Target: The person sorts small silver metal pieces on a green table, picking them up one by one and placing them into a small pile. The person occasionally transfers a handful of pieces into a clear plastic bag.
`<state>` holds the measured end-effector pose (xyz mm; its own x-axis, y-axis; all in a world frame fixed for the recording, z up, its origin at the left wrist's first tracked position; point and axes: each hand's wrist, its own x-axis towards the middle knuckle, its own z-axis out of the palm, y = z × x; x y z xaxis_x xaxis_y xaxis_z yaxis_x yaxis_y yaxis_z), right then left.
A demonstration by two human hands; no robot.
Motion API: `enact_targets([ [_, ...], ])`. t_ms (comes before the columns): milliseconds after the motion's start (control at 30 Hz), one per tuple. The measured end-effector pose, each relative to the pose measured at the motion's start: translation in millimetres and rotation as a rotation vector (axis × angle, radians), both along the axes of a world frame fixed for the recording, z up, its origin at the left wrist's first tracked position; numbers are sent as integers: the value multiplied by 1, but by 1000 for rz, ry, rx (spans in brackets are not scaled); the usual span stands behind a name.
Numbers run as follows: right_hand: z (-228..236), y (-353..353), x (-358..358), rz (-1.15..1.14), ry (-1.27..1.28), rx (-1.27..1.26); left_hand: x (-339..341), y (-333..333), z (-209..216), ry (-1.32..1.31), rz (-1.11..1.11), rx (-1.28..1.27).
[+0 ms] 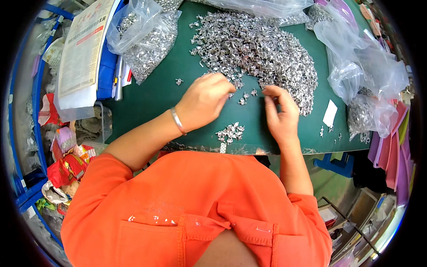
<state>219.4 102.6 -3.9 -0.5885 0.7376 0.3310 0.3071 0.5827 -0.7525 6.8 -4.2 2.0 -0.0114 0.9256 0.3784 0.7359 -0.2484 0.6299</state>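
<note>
the heaped small pieces (271,55) look like silvery metal, glossy and sharply glinting, and the smaller pile (230,132) near the table edge shares that bright finish. the green tabletop (255,127) appears smooth and mostly matt, its front edge (200,147) scuffed and rough. the clear bag (351,73) on the right is thin, wrinkled, shiny plastic. the newspaper (85,53) is matt printed paper. the person's bracelet (177,120) seems smooth, polished metal; the orange shirt (187,187) is matt cloth with raised, stitched seams.
</note>
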Motion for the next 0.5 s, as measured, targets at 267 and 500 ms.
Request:
enact_targets([
  [267,-5,-9,-1,105,-55,-54,16,17,-7,90,14,-10],
  [500,2,0,8,161,-19,108,22,27,-5,200,-32,-68],
])
